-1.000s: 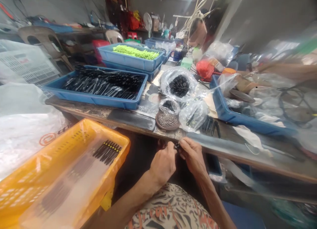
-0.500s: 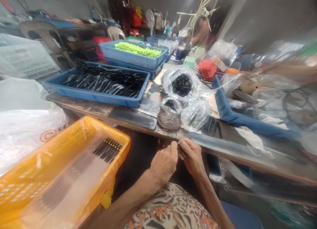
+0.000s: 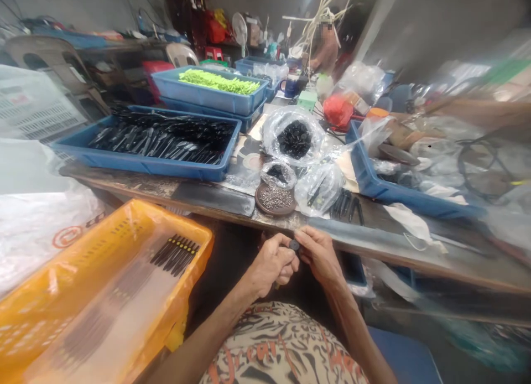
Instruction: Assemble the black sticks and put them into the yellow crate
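Close together in front of the table edge, my two hands meet around a small dark round piece (image 3: 294, 244). My left hand (image 3: 271, 266) is closed, with its thumb and forefinger at the piece. The fingertips of my right hand (image 3: 318, 254) pinch it from the other side. Part of the piece is hidden by the fingers, so its full shape does not show. Just beyond stands a round brown dish (image 3: 275, 211) of small metal pins or rivets. Behind it are a small clear bag (image 3: 265, 176) and a larger clear bag (image 3: 317, 135), both holding black parts.
To the left, a yellow crate (image 3: 174, 312) has rows of black sticks with yellow dots. Blue trays on the table (image 3: 215, 211) hold black strips (image 3: 166, 143) and bright green pieces (image 3: 218, 81). Another blue tray (image 3: 418, 204) sits right. A person (image 3: 326, 52) is in the background.
My left hand has turned and its fingers have curled, so the dark round piece shows more plainly between both hands. The whole view has shifted slightly.
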`<state>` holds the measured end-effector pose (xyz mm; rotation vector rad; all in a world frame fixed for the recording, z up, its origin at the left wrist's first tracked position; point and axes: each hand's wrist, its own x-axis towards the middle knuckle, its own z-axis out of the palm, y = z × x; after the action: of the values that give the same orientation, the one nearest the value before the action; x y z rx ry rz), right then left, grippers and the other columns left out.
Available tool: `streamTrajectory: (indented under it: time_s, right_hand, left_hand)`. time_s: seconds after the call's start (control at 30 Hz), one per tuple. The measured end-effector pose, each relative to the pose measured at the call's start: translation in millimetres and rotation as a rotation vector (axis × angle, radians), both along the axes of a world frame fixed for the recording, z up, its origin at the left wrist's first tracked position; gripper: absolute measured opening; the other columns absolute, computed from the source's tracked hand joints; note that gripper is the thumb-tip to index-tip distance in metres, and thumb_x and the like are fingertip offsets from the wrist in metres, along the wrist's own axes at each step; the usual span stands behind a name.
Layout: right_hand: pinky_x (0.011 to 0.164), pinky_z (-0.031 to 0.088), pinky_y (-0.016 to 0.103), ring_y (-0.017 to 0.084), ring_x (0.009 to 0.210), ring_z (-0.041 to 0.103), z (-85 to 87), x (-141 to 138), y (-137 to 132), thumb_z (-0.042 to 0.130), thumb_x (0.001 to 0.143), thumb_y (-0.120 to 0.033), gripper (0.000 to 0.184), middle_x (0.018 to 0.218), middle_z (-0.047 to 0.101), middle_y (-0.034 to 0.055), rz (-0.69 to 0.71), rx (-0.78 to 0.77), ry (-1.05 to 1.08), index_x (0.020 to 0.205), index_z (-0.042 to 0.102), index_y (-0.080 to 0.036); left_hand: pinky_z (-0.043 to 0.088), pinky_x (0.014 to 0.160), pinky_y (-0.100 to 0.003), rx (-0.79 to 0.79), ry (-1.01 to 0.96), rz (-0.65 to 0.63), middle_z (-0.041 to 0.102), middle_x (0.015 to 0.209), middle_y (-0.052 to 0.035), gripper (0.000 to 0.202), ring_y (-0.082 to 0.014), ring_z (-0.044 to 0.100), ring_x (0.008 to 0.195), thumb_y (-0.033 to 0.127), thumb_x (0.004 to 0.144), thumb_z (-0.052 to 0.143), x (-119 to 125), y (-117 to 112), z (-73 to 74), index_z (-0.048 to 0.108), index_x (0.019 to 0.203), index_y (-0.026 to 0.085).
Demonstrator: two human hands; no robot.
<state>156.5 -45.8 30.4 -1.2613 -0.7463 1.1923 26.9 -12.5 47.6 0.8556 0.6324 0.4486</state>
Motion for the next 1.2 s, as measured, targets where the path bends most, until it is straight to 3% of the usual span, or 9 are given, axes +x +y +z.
streamTrajectory:
  time_s: [0.57, 1.07, 1.2]
  right_hand:
    - [0.035, 0.020, 0.017, 0.003, 0.038, 0.028, -3.2, 1, 1, 0.068, 0.072, -0.044, 0.036, 0.047, 0.035, -0.0082, 0.028, 0.039, -0.026, 0.058, 0.048, -0.017]
    - [0.037, 0.022, 0.019, 0.004, 0.037, 0.031, -15.9, -5, 0, 0.064, 0.078, -0.043, 0.031, 0.047, 0.040, -0.0079, -0.043, 0.096, -0.040, 0.065, 0.052, -0.017]
    - [0.038, 0.024, 0.019, 0.005, 0.037, 0.032, -10.6, -4, 2, 0.060, 0.080, -0.044, 0.032, 0.047, 0.040, -0.0075, -0.025, 0.095, -0.123, 0.065, 0.052, -0.017]
  left_hand:
    - [0.014, 0.037, -0.013, 0.023, 0.023, 0.027, 0.050, 0.055, 0.0055, 0.022, -0.0009, 0.028, 0.038, 0.027, 0.071, 0.058, 2, -1, -3.1, 0.038, 0.078, 0.020]
    - [0.023, 0.036, -0.014, 0.249, 0.057, 0.021, 0.050, 0.057, 0.0052, 0.019, -0.0024, 0.030, 0.040, 0.034, 0.080, 0.052, 2, 0, -13.1, 0.040, 0.079, 0.018]
    - [0.023, 0.035, -0.014, 0.279, 0.083, 0.029, 0.049, 0.056, 0.0056, 0.019, -0.0030, 0.031, 0.040, 0.034, 0.081, 0.051, 0, 4, -15.9, 0.040, 0.081, 0.018]
